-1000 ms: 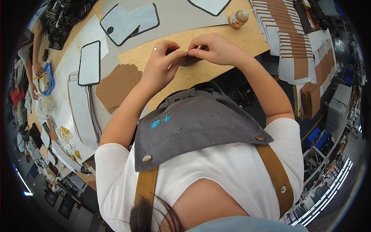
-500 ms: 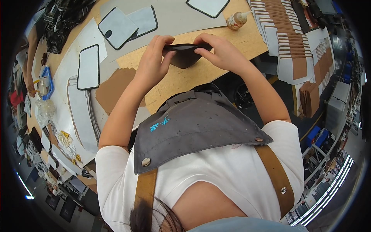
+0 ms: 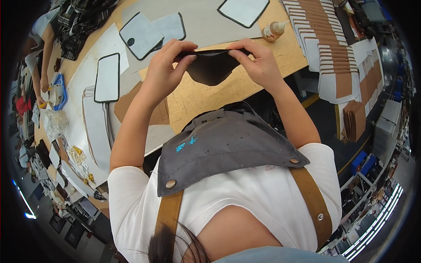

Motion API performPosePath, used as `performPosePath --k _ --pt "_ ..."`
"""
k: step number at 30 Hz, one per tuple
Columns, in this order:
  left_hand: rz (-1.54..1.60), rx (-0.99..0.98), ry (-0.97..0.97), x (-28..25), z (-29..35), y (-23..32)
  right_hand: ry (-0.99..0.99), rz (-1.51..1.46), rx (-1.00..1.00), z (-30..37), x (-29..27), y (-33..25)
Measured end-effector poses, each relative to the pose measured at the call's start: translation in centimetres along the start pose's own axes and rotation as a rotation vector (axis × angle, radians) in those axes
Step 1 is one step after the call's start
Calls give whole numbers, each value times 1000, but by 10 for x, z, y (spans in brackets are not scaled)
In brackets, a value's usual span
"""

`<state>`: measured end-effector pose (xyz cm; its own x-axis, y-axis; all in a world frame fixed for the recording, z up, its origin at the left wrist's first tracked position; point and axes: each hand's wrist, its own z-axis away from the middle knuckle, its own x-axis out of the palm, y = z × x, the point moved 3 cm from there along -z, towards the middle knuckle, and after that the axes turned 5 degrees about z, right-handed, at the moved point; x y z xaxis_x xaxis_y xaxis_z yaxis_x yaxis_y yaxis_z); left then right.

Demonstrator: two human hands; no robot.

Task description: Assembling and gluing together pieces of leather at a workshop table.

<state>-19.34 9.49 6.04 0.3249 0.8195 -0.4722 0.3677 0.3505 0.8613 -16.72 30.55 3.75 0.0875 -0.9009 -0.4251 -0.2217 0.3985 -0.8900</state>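
A dark, flexible panel (image 3: 210,72) is held by its far edge between the two hands, over the bare wooden tabletop (image 3: 188,98). One end of that edge is pinched between thumb and fingers by the left hand (image 3: 165,61); the other end is pinched likewise by the right hand (image 3: 258,63). The middle is left hanging toward the grey apron (image 3: 228,140) (whether it is one layer or a folded piece cannot be told).

Brown sheets (image 3: 158,113) are partly covered by the left forearm. Beyond the left hand, a black-edged white panel with a dark round spot (image 3: 139,37) is laid over another. A squeeze bottle with a pale nozzle (image 3: 272,32) is set beyond the right hand, near a fanned row of white-and-brown pieces (image 3: 337,65).
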Motion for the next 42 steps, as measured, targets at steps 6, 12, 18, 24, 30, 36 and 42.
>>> performPosePath --k 6,12,18,24,30,36,42 --pt "-13 -52 -55 -6 -1 16 24 -64 -57 -1 -8 -17" --pt "-24 7 -27 -9 1 20 4 -2 -94 -2 -11 -29" --pt "-47 101 34 -6 5 20 110 496 -373 -2 -10 -51" --pt "63 39 48 -9 -1 33 91 283 -336 -5 -11 -47" --pt "137 56 -8 -15 -2 33 -21 83 -231 -7 -13 -49" --pt "272 -20 -163 -17 -5 31 -102 -2 -286 -12 -14 -46" --pt "537 65 -319 -15 -14 30 -259 -425 -243 -13 -9 -41"
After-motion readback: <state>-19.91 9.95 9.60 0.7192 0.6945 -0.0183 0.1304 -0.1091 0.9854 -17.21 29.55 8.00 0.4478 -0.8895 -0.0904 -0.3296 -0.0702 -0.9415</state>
